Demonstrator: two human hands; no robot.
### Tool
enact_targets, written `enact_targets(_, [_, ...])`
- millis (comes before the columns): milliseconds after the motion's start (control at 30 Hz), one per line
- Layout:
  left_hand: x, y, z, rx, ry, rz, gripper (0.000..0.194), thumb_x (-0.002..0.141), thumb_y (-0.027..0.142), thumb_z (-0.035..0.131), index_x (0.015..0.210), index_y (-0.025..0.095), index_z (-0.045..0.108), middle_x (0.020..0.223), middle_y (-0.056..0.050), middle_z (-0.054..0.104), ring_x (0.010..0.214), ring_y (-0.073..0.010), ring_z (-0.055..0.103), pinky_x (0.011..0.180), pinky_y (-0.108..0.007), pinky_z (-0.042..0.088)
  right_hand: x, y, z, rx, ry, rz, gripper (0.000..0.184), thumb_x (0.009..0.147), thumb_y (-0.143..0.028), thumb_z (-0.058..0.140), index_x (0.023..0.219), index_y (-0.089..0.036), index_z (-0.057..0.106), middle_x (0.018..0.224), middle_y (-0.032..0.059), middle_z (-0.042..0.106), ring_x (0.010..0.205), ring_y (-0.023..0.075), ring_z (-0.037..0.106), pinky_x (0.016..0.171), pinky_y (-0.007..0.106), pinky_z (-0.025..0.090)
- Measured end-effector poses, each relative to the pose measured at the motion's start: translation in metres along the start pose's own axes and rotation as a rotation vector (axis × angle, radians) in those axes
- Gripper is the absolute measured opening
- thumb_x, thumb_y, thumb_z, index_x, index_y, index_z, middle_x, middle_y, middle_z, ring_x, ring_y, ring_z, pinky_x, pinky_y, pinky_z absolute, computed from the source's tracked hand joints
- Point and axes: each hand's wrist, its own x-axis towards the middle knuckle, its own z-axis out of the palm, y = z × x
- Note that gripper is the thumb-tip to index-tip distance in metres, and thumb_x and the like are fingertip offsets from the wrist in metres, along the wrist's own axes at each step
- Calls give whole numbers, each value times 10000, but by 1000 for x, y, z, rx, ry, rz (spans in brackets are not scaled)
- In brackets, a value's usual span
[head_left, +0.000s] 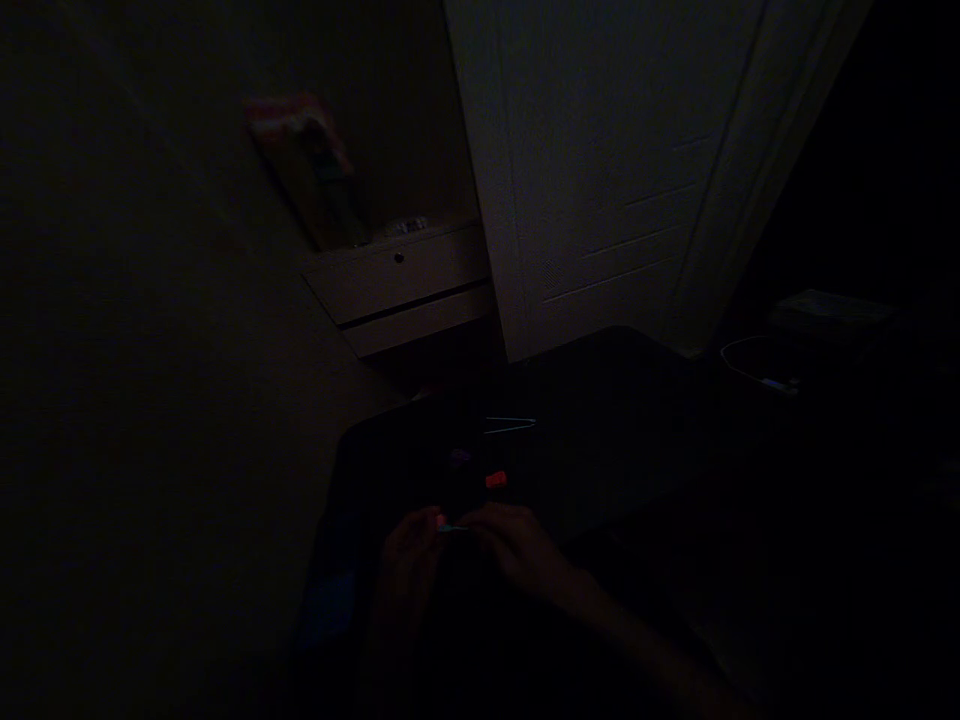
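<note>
The picture is very dark. My left hand (pixel 412 540) is closed, with a small pinkish-red piece (pixel 441 521) at its fingertips. A thin pale stick-like piece (pixel 454 528) runs from there to the fingers of my right hand (pixel 516 540), which pinch its other end. What kind of thing either piece is, I cannot make out. Just beyond my hands a small bright red block-like thing (pixel 496 480) lies on the dark table (pixel 585 400). Farther off are a dim purple thing (pixel 460 456) and two thin pale rods (pixel 511 426) that meet in a V.
Behind the table stand a drawer unit (pixel 427 272) and a pale panelled door (pixel 600 180). A red-and-white topped object (pixel 296 125) rises above the drawers. A white cable (pixel 739 365) lies at the right. Something blue (pixel 332 600) shows at lower left.
</note>
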Motion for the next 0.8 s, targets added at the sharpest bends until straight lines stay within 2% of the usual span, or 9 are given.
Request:
enact_targets(133, [-3,2,2,-5,9,2,458,450,398,993,779,165,775,799,-67,783,745,-219,730,669,-306,595,3,-5,1,-29,-7,21,255,1059,-183,528,1151,-219,764,1129,70,787,1021,199,739,949,305,545])
enact_targets(333, [-7,9,4,25,13,7,397,461,366,973,748,170,780,817,-86,788,777,-244,741,684,-322,607,3,-4,1,-37,-23,64,223,1068,-300,583,1100,-206,782,1037,60,797,945,200,748,879,285,552])
enact_targets(533, [-7,8,5,60,-30,51,384,509,430,957,738,189,765,787,-86,787,770,-279,757,675,-364,619,2,-2,2,-17,-59,69,261,1093,-307,541,1094,-208,783,1065,52,802,956,193,756,889,274,544])
enact_targets(800, [-4,6,1,128,-83,73,313,539,357,941,739,174,785,813,-92,796,786,-259,749,721,-343,611,-2,0,3,-165,-36,27,256,1102,-310,529,1127,-206,761,1027,61,774,916,186,736,839,272,545])
